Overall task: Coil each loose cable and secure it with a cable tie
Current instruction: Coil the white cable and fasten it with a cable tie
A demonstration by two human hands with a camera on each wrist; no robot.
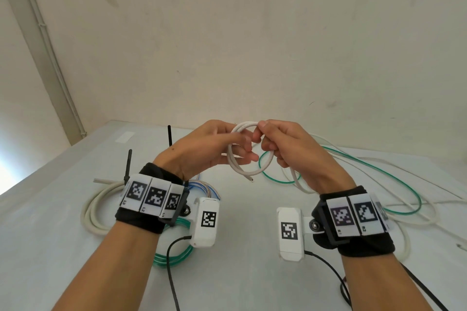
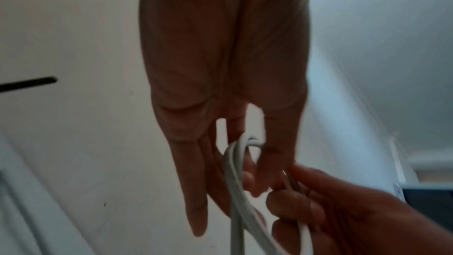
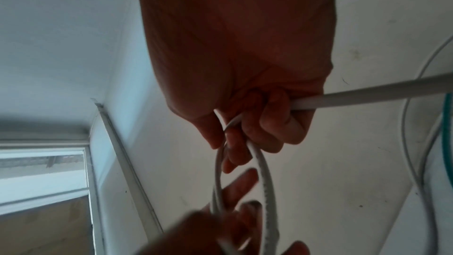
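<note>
Both hands (image 1: 255, 149) hold the white cable (image 1: 249, 173) coil between them.

Your right wristband (image 1: 353, 219) tags read "R1" and "R2"; one left wristband (image 1: 151, 199) tag reads "L2", its neighbours illegible. Square markers carry no readable text.

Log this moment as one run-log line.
step: coiling | left hand: holds white cable coil | right hand: grips coil, feeds tail | cable tie: not on | green cable: loose on table

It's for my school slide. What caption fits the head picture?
Both hands wind a white cable into a coil above the table.
</note>
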